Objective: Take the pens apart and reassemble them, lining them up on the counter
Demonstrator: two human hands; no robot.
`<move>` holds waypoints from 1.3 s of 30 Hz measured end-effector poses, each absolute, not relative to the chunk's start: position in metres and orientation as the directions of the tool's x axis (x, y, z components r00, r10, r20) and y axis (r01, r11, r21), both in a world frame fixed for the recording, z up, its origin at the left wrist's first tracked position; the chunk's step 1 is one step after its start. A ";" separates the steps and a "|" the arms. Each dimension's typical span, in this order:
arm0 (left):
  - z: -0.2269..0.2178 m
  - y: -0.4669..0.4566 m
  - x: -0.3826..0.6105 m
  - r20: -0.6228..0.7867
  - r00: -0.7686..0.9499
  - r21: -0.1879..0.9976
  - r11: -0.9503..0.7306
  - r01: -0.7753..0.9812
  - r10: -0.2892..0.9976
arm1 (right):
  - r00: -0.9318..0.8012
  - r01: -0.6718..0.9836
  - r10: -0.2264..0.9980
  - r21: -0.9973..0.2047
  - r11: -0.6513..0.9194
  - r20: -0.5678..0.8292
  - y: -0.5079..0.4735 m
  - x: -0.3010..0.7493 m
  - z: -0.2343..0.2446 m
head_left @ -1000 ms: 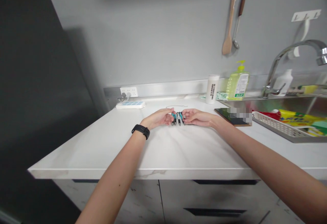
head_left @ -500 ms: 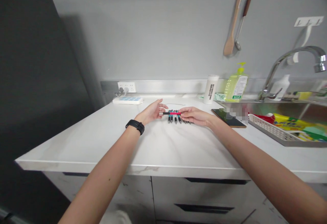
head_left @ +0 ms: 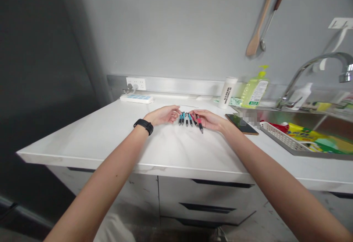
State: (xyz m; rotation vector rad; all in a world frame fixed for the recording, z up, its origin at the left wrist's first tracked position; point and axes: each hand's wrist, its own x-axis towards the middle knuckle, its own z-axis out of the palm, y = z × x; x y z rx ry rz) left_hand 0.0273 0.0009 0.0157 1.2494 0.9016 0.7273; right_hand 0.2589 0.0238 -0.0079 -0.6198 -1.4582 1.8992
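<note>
Several pens with blue and black barrels (head_left: 183,118) lie side by side on the white countertop (head_left: 165,146), tips toward me. My right hand (head_left: 209,120) is closed on a red-and-black pen (head_left: 200,124), whose dark tip slants down toward me. Further red pens lie beside it, partly hidden by my fingers. Left of the row, my left hand (head_left: 165,115) has loosely bent fingers with gaps between them and holds nothing I can see. Its fingertips are close to the leftmost blue pen; whether they touch it I cannot tell. A black watch (head_left: 143,125) is on my left wrist.
To the right lies a dark flat tablet-like object (head_left: 242,124), beside the sink with a perforated tray (head_left: 284,137). Behind stand a white cylinder (head_left: 228,93) and a yellow-green soap bottle (head_left: 255,91). A power strip (head_left: 136,99) sits at the back left.
The red pen has turned from lying crosswise between both hands to pointing toward me in my right hand. My left hand has come off its end. The view has shifted slightly.
</note>
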 end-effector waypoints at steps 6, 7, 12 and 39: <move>0.015 -0.010 0.031 -0.178 0.603 0.983 0.120 0.135 0.777 | -0.515 -0.245 0.857 -0.954 -0.172 -0.022 0.027 0.253 -0.007; 0.015 -0.011 0.031 -0.149 0.596 0.987 0.081 0.140 0.789 | -0.486 -0.254 0.874 -0.952 -0.170 -0.026 0.027 0.253 -0.007; 0.012 -0.006 0.027 -0.039 0.443 0.985 -0.040 0.166 0.896 | -0.377 -0.296 0.926 -0.951 -0.086 0.033 0.032 0.252 -0.005; 0.012 0.007 0.010 0.139 0.386 0.844 -0.314 0.436 0.912 | -0.287 0.005 0.874 -0.912 0.410 0.392 0.022 0.240 -0.008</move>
